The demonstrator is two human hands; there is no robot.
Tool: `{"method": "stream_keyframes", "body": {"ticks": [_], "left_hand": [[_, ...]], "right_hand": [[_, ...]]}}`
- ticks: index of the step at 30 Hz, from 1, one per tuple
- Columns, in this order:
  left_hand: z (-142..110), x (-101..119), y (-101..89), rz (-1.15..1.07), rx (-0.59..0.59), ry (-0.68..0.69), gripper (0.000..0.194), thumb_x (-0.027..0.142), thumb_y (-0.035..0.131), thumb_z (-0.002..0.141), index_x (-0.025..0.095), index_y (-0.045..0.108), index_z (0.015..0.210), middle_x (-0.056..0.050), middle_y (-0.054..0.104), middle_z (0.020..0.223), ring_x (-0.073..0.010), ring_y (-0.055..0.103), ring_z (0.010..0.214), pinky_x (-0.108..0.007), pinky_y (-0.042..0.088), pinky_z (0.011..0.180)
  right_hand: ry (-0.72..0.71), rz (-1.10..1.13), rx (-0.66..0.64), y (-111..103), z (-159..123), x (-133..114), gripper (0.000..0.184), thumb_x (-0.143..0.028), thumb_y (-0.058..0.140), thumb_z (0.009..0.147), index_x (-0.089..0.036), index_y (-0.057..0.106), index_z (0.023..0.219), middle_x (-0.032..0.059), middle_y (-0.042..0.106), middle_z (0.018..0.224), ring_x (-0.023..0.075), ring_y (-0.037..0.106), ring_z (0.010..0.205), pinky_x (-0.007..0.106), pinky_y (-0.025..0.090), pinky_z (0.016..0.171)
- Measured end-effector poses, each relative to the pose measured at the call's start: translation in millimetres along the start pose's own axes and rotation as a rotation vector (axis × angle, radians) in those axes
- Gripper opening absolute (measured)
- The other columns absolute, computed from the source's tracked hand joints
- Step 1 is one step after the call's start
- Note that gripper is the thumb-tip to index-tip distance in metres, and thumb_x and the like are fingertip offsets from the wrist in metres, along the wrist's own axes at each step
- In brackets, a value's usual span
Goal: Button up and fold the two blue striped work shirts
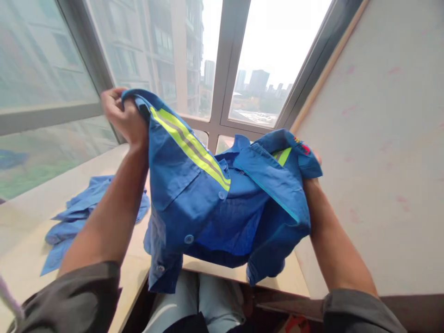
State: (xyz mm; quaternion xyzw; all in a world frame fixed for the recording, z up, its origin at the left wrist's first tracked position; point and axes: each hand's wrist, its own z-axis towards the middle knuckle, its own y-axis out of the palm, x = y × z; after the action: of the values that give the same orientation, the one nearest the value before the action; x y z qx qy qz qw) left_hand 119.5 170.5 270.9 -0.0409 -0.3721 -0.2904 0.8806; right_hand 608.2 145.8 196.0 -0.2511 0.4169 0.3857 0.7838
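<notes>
Head view: the left hand (127, 116) clenches a blue fabric jacket (180, 217) with yellow-green stripes, raised over a pale, flat tabletop (21, 219); its cloth mostly hides the right hand (318, 158), whose grip cannot be told. A slack hold could let the unbuttoned front slump. The blue chest pocket (178, 188) conceals any contents.

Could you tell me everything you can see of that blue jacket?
The jacket looks like woven cloth, with a collar, a yellow-green band with a grey stripe along one front panel, round buttons and a red-and-yellow mark near the right hand. It hangs open and creased, its front gaping so the inside shows, over a pale ledge. The left hand grips an upper corner; the right hand is mostly hidden by the cloth, so its grip is unclear.
</notes>
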Motion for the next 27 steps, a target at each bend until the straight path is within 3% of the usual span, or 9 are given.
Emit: {"method": "stream_keyframes", "body": {"ticks": [4, 7, 9, 13, 15, 18, 21, 24, 27], "left_hand": [[-78, -52, 2.0, 0.188, -0.261, -0.066, 0.027, 0.006, 0.041, 0.089, 0.003, 0.058, 0.110, -0.012, 0.062, 0.111, -0.0199, 0.058, 0.113, -0.034, 0.043, 0.102], [-131, -96, -19.1, 0.552, -0.651, -0.238, 0.041, 0.014, 0.056, 0.083, 0.008, 0.056, 0.124, -0.023, 0.051, 0.133, -0.0347, 0.050, 0.127, -0.047, 0.042, 0.104], [-162, -119, -33.6, 0.757, -0.896, -0.324, 0.052, 0.025, 0.062, 0.080, 0.008, 0.053, 0.128, -0.030, 0.036, 0.145, -0.0433, 0.049, 0.127, -0.056, 0.043, 0.100], [-226, -141, -53.1, 0.784, -1.322, -0.152, 0.056, 0.036, 0.051, 0.088, 0.008, 0.048, 0.137, -0.026, 0.045, 0.143, -0.0371, 0.039, 0.138, -0.049, 0.035, 0.109], [-260, -143, -60.7, 0.751, -1.401, -0.105, 0.062, 0.040, 0.055, 0.087, 0.010, 0.046, 0.141, -0.022, 0.038, 0.152, -0.0345, 0.028, 0.146, -0.046, 0.028, 0.115], [-310, -141, -72.8, 0.694, -1.581, 0.022, 0.072, 0.050, 0.049, 0.090, 0.011, 0.036, 0.149, -0.023, 0.024, 0.159, -0.0379, 0.015, 0.150, -0.056, 0.020, 0.116], [-348, -141, -83.8, 0.727, -1.670, 0.027, 0.081, 0.058, 0.044, 0.092, 0.008, 0.028, 0.154, -0.024, 0.016, 0.161, -0.0385, 0.012, 0.150, -0.060, 0.015, 0.116], [-370, -142, -90.4, 0.800, -1.576, 0.097, 0.079, 0.058, 0.040, 0.095, 0.007, 0.027, 0.154, -0.022, 0.016, 0.161, -0.0365, 0.014, 0.150, -0.060, 0.013, 0.118], [-380, -144, -94.6, 0.810, -1.433, 0.175, 0.073, 0.057, 0.035, 0.097, 0.008, 0.034, 0.152, -0.021, 0.025, 0.159, -0.0350, 0.021, 0.149, -0.058, 0.016, 0.118]], "right_hand": [[0.301, -0.058, -0.070, 21, -39, 62, 0.023, -0.039, 0.061, 0.080, -0.018, 0.054, 0.077, 0.0000, 0.062, 0.064, 0.0148, 0.061, 0.062, 0.029, 0.055, 0.062], [0.428, -0.164, -0.143, 16, -74, 109, 0.027, -0.035, 0.073, 0.065, -0.018, 0.052, 0.069, -0.0014, 0.059, 0.056, 0.0158, 0.060, 0.057, 0.030, 0.054, 0.058], [0.481, -0.244, -0.179, 7, -96, 135, 0.024, -0.033, 0.072, 0.062, -0.019, 0.053, 0.069, -0.0010, 0.060, 0.058, 0.0175, 0.062, 0.061, 0.034, 0.056, 0.063], [0.483, -0.363, -0.287, -2, -140, 168, 0.026, -0.032, 0.069, 0.062, -0.018, 0.061, 0.082, 0.0103, 0.070, 0.086, 0.0301, 0.067, 0.094, 0.051, 0.052, 0.089], [0.436, -0.388, -0.375, 2, -163, 178, 0.038, -0.033, 0.070, 0.061, -0.016, 0.065, 0.095, 0.0160, 0.069, 0.110, 0.0344, 0.061, 0.114, 0.055, 0.043, 0.103], [0.331, -0.394, -0.521, 15, -201, 190, 0.054, -0.036, 0.072, 0.065, -0.018, 0.066, 0.115, 0.0149, 0.057, 0.138, 0.0321, 0.046, 0.135, 0.049, 0.030, 0.117], [0.137, -0.528, -0.816, 31, -236, 198, 0.063, -0.042, 0.064, 0.079, -0.017, 0.056, 0.136, 0.0140, 0.040, 0.154, 0.0295, 0.031, 0.146, 0.048, 0.023, 0.120], [0.057, -0.800, -1.010, 46, -262, 202, 0.064, -0.043, 0.051, 0.092, -0.013, 0.042, 0.149, 0.0164, 0.027, 0.160, 0.0306, 0.022, 0.149, 0.051, 0.021, 0.119], [-0.023, -0.975, -0.999, 53, -273, 203, 0.061, -0.042, 0.040, 0.099, -0.013, 0.036, 0.152, 0.0155, 0.023, 0.161, 0.0297, 0.019, 0.150, 0.050, 0.018, 0.119]]}}
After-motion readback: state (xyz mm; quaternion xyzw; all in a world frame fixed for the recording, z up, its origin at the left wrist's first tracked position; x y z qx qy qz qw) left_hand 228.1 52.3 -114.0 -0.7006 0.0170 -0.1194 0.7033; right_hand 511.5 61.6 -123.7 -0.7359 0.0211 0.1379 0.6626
